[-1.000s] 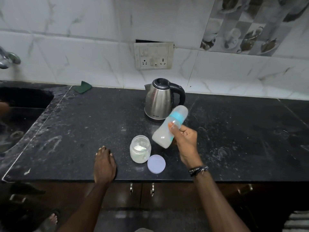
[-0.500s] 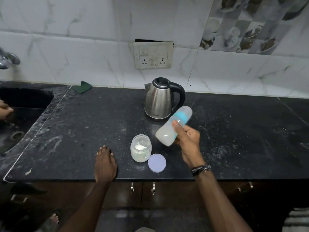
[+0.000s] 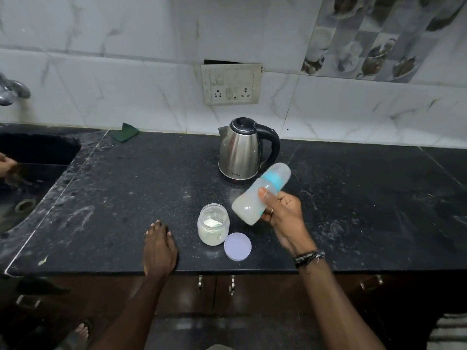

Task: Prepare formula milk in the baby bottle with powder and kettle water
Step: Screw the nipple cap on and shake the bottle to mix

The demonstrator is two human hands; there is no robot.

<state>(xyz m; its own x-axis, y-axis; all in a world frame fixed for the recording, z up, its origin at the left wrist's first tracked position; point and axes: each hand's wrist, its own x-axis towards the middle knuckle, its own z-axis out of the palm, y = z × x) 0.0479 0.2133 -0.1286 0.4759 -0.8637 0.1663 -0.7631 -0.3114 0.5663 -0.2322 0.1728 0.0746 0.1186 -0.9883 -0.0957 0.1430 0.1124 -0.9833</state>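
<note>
My right hand point(image 3: 283, 213) grips the baby bottle point(image 3: 249, 202), a translucent bottle with a blue collar and clear cap, tilted with its top toward the upper right and whitish liquid inside. It is held above the black counter, just in front of the steel kettle point(image 3: 240, 150) with its black handle and lid. An open glass jar of white powder point(image 3: 213, 224) stands left of the bottle, and its pale lilac lid point(image 3: 237, 246) lies flat beside it. My left hand point(image 3: 159, 248) rests palm down on the counter's front edge, holding nothing.
A sink point(image 3: 27, 173) lies at the left with a tap point(image 3: 12, 92) above it, and another person's hand point(image 3: 6, 164) is at its edge. A green scrub pad point(image 3: 125, 132) sits by the wall. A socket panel point(image 3: 231, 83) hangs behind the kettle. The counter point(image 3: 366, 198) runs rightward.
My right hand has moved the tilted bottle slightly right and away over the last second, as in a shaking motion. My left hand, the jar, lid and kettle have stayed put.
</note>
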